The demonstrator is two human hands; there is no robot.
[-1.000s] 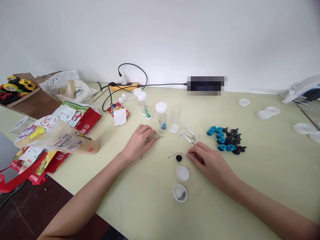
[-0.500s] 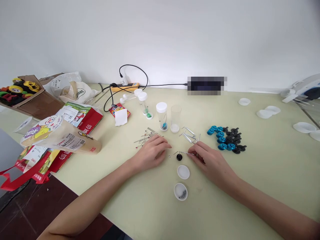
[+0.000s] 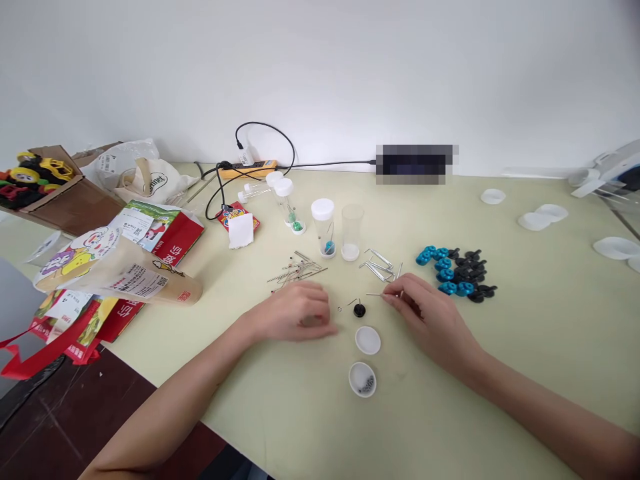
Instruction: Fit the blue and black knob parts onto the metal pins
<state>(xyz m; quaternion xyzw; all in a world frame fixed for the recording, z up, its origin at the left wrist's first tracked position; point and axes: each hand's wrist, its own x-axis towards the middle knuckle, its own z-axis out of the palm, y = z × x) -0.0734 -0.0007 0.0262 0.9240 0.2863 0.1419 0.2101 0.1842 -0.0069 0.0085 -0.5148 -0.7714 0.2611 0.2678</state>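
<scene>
My right hand (image 3: pixel 425 310) pinches a thin straight metal rod (image 3: pixel 374 294) that points left. Beneath the rod's tip, a small black round piece (image 3: pixel 359 311) stands on the table, with a thin bent wire beside it. My left hand (image 3: pixel 295 312), slightly blurred, hovers low with loosely curled fingers and a finger stretched out; nothing shows in it. A tiny metal ring (image 3: pixel 339 309) lies between the hands. Bent metal rods (image 3: pixel 381 268) lie just beyond my right hand, and thin rods with reddish ends (image 3: pixel 300 268) lie beyond my left.
Two white caps (image 3: pixel 368 341) sit nearer me, one holding small metal bits (image 3: pixel 367 385). Clear tubes (image 3: pixel 352 230) stand behind. Blue pieces (image 3: pixel 444 270) and black pieces (image 3: pixel 473 267) are on the right. A drink cup (image 3: pixel 150 283) lies at left near a cardboard box (image 3: pixel 65 200).
My left hand has drawn back slightly left and toward me from the black piece. The rod in my right hand has lifted a little and shifted left. The view has tilted slightly.
</scene>
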